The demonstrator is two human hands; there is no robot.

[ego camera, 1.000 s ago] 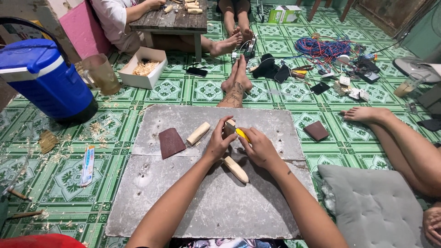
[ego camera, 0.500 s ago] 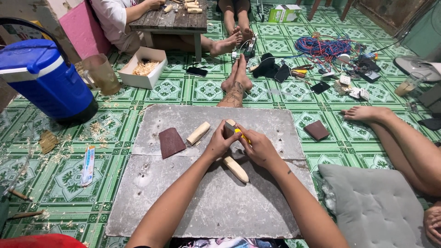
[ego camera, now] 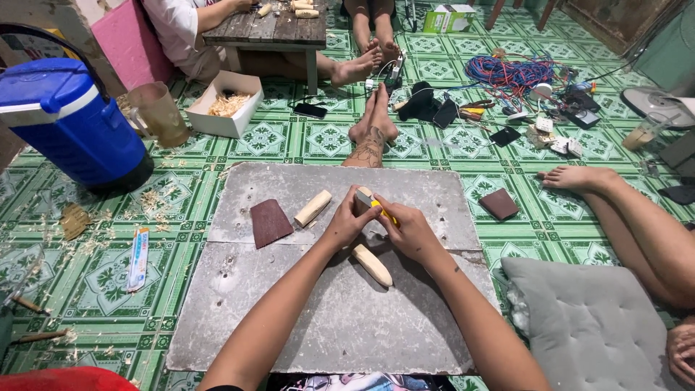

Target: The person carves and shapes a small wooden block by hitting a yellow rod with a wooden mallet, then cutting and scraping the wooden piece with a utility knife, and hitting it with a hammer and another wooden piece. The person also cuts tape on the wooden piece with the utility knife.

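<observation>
A: What is seen left of the grey board?

B: A blue cooler and scattered shavings are seen well left of the board, so some carving looks to have been done already.

A: And on the board itself?

B: A brown sandpaper sheet is laid at the board's left middle, untouched. Just right of it a pale wooden peg is lying, seemingly shaped. Near the board's centre a second peg is lying below the hands.

A: What is being worked?

B: A third wood piece is gripped in the left hand, fingers clenched round it, above the board's centre. A yellow knife is grasped in the right hand, set against that piece.

A: So how far along is it judged?

B: Two pegs appear finished, one is being cut; sanding is probably left. Another brown sheet is lying just off the board's right edge.
</observation>
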